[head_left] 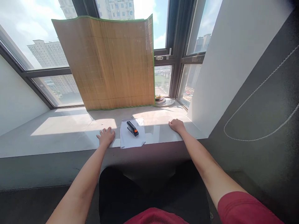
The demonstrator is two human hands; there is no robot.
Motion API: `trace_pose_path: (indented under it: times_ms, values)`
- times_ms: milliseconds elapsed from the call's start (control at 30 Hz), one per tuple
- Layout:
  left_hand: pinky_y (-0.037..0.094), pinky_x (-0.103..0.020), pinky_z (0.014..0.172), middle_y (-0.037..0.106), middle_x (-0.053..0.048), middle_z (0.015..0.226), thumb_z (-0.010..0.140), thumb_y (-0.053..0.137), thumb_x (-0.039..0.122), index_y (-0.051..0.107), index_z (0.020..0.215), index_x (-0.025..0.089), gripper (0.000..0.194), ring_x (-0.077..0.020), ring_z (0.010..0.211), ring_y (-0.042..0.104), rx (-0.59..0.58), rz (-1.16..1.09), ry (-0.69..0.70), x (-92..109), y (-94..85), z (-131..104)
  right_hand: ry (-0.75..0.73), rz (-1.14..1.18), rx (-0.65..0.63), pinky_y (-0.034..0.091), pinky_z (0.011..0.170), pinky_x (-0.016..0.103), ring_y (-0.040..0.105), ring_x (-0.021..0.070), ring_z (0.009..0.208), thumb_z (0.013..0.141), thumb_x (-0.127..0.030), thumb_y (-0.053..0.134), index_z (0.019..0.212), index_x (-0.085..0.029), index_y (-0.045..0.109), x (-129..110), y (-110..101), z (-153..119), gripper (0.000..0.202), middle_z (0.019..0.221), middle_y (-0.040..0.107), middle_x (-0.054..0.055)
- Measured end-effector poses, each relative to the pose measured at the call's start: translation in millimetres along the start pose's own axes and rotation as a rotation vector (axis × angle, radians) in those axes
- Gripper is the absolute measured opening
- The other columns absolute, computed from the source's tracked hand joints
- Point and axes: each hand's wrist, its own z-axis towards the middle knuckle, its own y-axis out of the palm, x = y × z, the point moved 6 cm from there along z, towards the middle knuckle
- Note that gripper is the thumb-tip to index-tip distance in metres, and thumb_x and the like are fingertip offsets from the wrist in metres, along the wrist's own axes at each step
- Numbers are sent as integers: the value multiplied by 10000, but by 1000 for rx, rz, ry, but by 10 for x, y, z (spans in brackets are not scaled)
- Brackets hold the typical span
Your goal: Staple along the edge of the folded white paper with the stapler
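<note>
A black stapler (132, 128) with an orange patch rests at a slant on white paper (127, 141) near the sill's front edge. To the left of the paper, my left hand (106, 137) lies palm down on the white windowsill (70, 137), fingers spread and nothing in them. My right hand (177, 125) rests on the sill to the right of the paper, its fingers curled in, with no object showing in it. Neither hand touches the stapler.
A bamboo mat (116, 62) with green edging leans upright against the window behind the paper. Stacked plates (164, 102) stand beside its lower right corner. A beaded cord (247, 140) hangs in a loop at the right. The dark window frame (174, 59) carries a latch.
</note>
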Motion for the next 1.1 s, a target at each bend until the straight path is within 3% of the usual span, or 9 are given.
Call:
trace_pose_path:
  times_ms: [833,1100]
  values:
    - [164,-742,1200,356,-205,1639,1011,274,493,467,1560,246,632,-461,1526,265,19,-5,-9,40,-38,-54,26,-63,13,499,801,341,731,323,974,1038,-365,401,1047,-98,808,10,28,-8,486,1035,756,229]
    - [182,-746,1193,325,-219,1660,1016,271,502,449,1570,235,640,-468,1533,253,-10,-10,-2,62,-50,-87,-20,-90,9,505,862,354,727,327,1025,1047,-333,397,1055,-90,812,-98,15,-22,481,1047,758,224]
